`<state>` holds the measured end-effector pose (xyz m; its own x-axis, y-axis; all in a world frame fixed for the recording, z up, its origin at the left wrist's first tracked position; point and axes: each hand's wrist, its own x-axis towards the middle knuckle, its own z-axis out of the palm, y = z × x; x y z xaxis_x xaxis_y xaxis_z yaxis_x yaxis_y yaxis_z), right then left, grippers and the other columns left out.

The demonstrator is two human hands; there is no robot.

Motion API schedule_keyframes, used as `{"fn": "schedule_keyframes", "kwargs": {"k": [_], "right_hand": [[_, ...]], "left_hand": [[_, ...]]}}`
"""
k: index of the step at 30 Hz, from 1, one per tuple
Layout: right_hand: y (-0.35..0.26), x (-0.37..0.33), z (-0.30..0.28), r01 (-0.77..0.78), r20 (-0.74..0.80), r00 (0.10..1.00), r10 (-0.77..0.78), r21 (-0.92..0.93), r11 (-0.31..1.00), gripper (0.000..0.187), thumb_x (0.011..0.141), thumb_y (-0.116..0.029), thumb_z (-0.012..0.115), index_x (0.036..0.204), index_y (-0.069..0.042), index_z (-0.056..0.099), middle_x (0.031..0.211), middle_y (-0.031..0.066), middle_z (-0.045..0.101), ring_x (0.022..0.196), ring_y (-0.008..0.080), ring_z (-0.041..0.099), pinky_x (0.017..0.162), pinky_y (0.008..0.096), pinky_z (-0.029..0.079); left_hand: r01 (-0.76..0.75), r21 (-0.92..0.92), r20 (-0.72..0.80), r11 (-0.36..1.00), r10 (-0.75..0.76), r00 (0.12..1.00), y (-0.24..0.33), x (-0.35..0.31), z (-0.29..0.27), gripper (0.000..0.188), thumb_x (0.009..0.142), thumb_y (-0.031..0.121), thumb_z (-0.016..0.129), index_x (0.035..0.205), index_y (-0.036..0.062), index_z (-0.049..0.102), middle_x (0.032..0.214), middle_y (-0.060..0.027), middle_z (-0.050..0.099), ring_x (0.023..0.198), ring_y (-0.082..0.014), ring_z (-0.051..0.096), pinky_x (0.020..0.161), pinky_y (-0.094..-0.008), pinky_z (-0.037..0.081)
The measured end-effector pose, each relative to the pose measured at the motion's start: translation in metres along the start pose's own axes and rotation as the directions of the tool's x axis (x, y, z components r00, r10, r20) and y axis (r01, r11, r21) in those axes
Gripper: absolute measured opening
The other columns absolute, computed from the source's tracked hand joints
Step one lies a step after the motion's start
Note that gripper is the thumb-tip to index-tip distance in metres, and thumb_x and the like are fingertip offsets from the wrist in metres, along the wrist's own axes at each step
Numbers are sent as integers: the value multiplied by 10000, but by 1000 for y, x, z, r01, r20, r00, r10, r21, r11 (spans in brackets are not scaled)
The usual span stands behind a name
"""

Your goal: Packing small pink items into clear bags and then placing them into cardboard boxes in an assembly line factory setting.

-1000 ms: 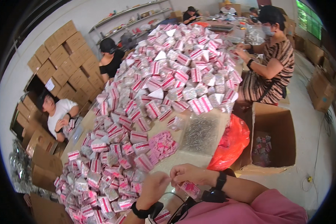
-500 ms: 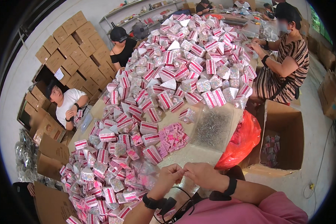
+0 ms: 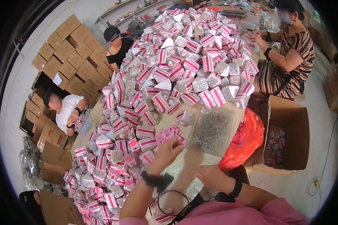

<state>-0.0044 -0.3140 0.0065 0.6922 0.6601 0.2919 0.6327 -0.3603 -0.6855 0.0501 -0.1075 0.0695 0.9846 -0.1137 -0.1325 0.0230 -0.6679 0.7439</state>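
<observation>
My left hand (image 3: 168, 153) reaches over the near edge of a small heap of pink printed cards (image 3: 168, 134). Its fingers are curled in, and whatever they hold, if anything, is hidden. Lower and to the right, my right hand (image 3: 214, 177) stays above the tabletop in front of me, fingertips pressed together; what lies between them cannot be made out. Clear wedge-shaped packets with white and magenta striped labels (image 3: 147, 143) lie close to my left hand. Beyond my right hand, thin silvery metal pieces (image 3: 210, 129) are spread on a flat sheet.
A tall mound of similar packets (image 3: 191, 65) covers the far table. At the right edge hangs a red plastic bag (image 3: 248, 144), beside an open cardboard box (image 3: 289, 116) with packets inside. Co-workers sit left and right. A black cable (image 3: 172, 192) loops near my left wrist.
My hands, fingertips together before, are now apart. The left has moved up and forward to the pink cards; the right has shifted slightly. The view has tilted a little.
</observation>
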Motion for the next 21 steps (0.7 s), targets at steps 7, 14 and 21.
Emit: {"fn": "schedule_keyframes", "kwargs": {"k": [7, 14, 21], "right_hand": [[17, -10, -21, -468, 306, 883, 354, 542, 698, 147, 849, -122, 538, 889, 0, 611, 688, 63, 600, 637, 123, 572, 586, 279, 457], [35, -25, -24, -540, 347, 828, 440, 703, 462, 134, 867, -110, 554, 864, 16, 599, 655, 19, 565, 606, 83, 542, 566, 247, 442], [37, -17, -21, -597, 441, 790, 426, 710, 373, 136, 870, -138, 573, 870, -15, 631, 656, 22, 587, 571, 83, 555, 523, 248, 453]], "left_hand": [[-243, 637, -47, 732, 352, 935, -9, 102, 20, 555, 711, 74, 649, 1228, 55, 450, 1234, -158, 476, 1118, -370, 458, 942, -392, 391], [-242, 832, 104, 499, 289, 952, -20, 146, 32, 485, 690, 130, 695, 1116, 49, 480, 1075, -124, 523, 1017, -326, 509, 823, -418, 446], [-217, 555, -147, 803, 352, 925, -32, 103, -13, 490, 640, 210, 736, 1037, 9, 530, 970, -172, 554, 920, -337, 532, 790, -419, 434]]}}
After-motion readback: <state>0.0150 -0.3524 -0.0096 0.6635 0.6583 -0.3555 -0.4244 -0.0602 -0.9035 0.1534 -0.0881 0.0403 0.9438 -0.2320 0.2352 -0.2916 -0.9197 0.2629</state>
